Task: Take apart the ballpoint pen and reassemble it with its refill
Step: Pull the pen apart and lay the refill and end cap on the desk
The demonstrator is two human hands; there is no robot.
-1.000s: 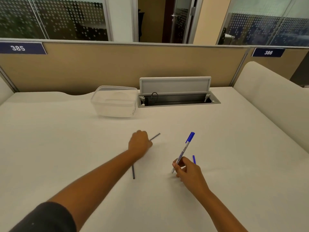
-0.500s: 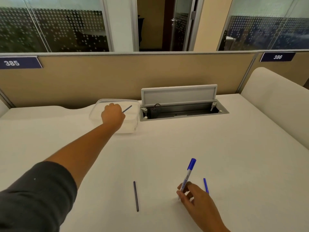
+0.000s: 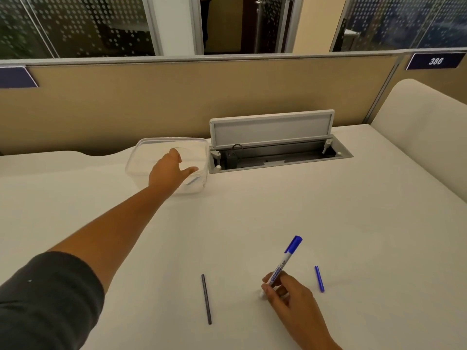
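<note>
My right hand [image 3: 290,296] grips the white pen barrel with a blue end [image 3: 284,262], tilted up off the table at the front right. A thin dark refill [image 3: 206,298] lies on the table left of that hand. A small blue pen piece [image 3: 319,278] lies just to its right. My left hand [image 3: 168,170] reaches far over the clear plastic container [image 3: 134,160], fingers spread and holding nothing. A thin grey stick [image 3: 192,182] lies inside the container beneath the hand.
An open cable hatch with a raised grey lid [image 3: 273,127] sits right of the container. A tan partition [image 3: 177,97] runs along the table's back. A white padded divider [image 3: 424,127] borders the right side.
My left hand carried a thin grey stick from the table's middle to the container and let go of it there. The right hand kept holding the pen barrel.
</note>
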